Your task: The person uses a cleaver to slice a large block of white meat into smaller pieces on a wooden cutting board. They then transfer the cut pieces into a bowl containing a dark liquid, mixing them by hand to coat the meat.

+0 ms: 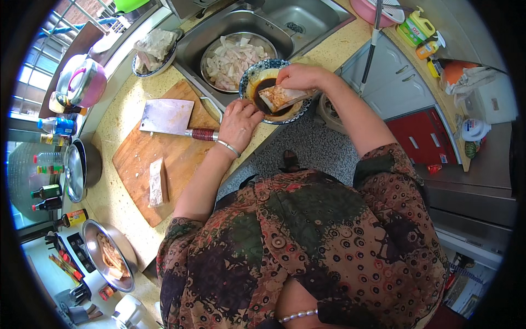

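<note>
My right hand (pixel 299 77) grips a slab of meat (pixel 280 99), partly coated brown, over a blue-patterned bowl (pixel 302 114) of dark sauce. The slab's lower end dips into the sauce. My left hand (pixel 239 123) rests its fingers on the bowl's near-left rim, above the end of a cleaver's handle. The cleaver (pixel 166 117) lies flat on a wooden cutting board (pixel 135 160). A second pale strip of meat (pixel 157 183) lies on that board. In the sink basin stands a round metal pan (pixel 236 61) holding many pale slices of meat or fat.
A patterned bowl with large pale chunks (pixel 154 49) stands by the sink (pixel 316 20). A steel bowl (pixel 90 242) of brownish meat strips, a lidded pot (pixel 78 168) and several bottles line the counter's left side. A pole (pixel 372 45) stands right of my right hand.
</note>
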